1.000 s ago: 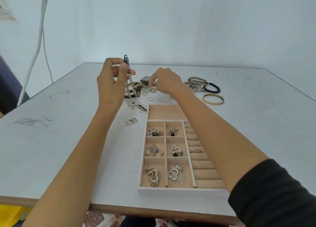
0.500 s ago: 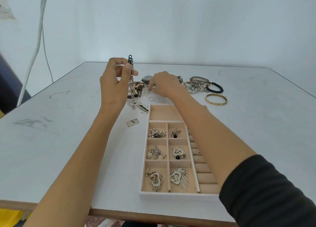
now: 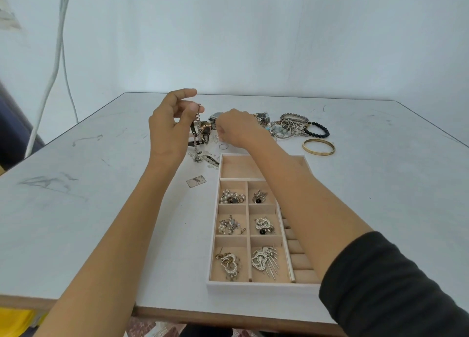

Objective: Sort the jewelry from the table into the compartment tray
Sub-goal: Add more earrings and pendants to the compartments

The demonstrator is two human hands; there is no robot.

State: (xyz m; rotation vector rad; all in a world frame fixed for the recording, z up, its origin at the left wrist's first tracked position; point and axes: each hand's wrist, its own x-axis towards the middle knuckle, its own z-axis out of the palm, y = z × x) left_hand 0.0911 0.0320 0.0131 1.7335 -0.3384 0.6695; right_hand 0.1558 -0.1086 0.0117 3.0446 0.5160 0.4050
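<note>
Above the far half of the white surface [image 3: 76, 209], in the head view, the left hand [image 3: 168, 131] is raised with its thumb and a bent finger pinched on the top end of a chain bracelet [image 3: 197, 133], which hangs straight down; its lower end reaches the loose pieces lying there. The index finger is lifted clear, curled above the pinch. The right hand [image 3: 238, 128] is lowered just beyond the far edge of the compartment tray [image 3: 253, 287], its fingers [image 3: 221, 131] drawn together at the tips over a small silver piece; whether they grip it cannot be told. A small ring [image 3: 223, 146] lies just beside them. A heap of tangled jewelry [image 3: 289, 127] sits right of that hand, with a black bead bracelet [image 3: 318, 129] and a gold bangle [image 3: 318, 146] beside it. Six small tray compartments hold brooches [image 3: 264, 260]; the long far one shows no jewelry.
</note>
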